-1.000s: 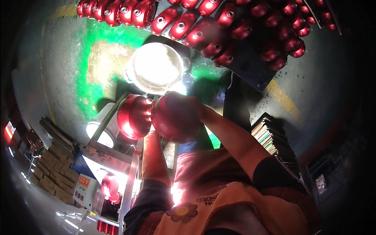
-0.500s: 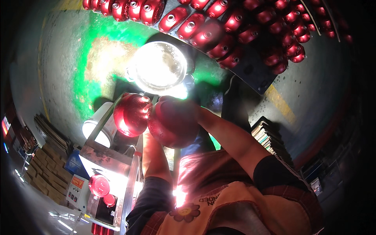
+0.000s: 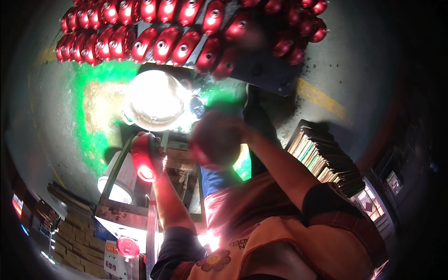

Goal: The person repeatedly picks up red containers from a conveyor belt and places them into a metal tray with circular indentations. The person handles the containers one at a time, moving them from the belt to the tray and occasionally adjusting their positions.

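Observation:
My left hand [image 3: 161, 161] grips a glossy red rounded shell [image 3: 142, 156], seen edge-on, with fingers curled round its right side. To its right, my right hand [image 3: 240, 130] holds another red rounded shell [image 3: 212, 147], broad side showing, dark and blurred. A gap separates the two shells. Beyond them a round, shiny vessel [image 3: 156, 100] glares white. Several rows of similar red shells [image 3: 161, 44], many showing a small round metal fitting, stand on a dark board [image 3: 273, 79] at the far side.
A white bucket [image 3: 116, 189] stands left of my left hand, behind a metal frame [image 3: 116, 210]. A ribbed red disc [image 3: 127, 247] sits at lower left near a control box [image 3: 112, 263]. Stacked cardboard sheets [image 3: 322, 161] are at the right, cardboard [image 3: 79, 233] at the left.
The two shells, close together before, are now apart. The left one has turned edge-on. The view has shifted, so the vessel appears farther left and more of the shell rows show.

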Motion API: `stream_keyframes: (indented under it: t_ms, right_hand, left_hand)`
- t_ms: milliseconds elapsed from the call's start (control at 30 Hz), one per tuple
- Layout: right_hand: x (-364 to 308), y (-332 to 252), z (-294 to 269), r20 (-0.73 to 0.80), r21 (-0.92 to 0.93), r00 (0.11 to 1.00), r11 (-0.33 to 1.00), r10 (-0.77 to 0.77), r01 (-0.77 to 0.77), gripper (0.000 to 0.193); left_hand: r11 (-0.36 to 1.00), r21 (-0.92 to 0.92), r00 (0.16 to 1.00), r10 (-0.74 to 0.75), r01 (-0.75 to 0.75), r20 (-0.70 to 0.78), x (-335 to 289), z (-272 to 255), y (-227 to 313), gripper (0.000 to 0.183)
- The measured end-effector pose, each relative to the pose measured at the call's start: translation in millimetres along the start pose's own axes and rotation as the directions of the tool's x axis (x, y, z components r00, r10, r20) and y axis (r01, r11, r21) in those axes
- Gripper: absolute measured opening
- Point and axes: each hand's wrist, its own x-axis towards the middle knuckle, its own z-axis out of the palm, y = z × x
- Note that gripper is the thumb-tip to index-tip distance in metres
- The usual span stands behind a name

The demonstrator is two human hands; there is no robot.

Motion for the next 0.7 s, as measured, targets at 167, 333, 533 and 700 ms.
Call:
stream_keyframes:
  t_ms: [167, 333, 533, 700]
  right_hand:
    - [-137, -63, -79, -0.539, -0.606, 0.673, 0.788, -0.506, 0.108, 0.057]
    - [-151, -79, -155, -0.425, -0.880, 0.183, 0.358, -0.886, -0.312, 0.049]
    - [-118, -85, -221, -0.292, -0.809, 0.084, 0.200, -0.953, -0.553, 0.053]
    - [-110, -73, -216, -0.256, -0.871, 0.093, 0.188, -0.962, -0.455, 0.052]
  left_hand:
    - [-0.412, 0.908, 0.980, 0.133, -0.079, 0.145, 56, 28, -53, 0.044]
    - [-0.207, 0.976, 0.994, 0.067, -0.073, 0.089, 175, 27, -192, 0.053]
    - [-0.638, 0.758, 0.922, 0.200, -0.134, 0.332, 277, -6, -318, 0.046]
    - [-0.657, 0.732, 0.904, 0.185, -0.178, 0.385, 292, -30, -332, 0.045]
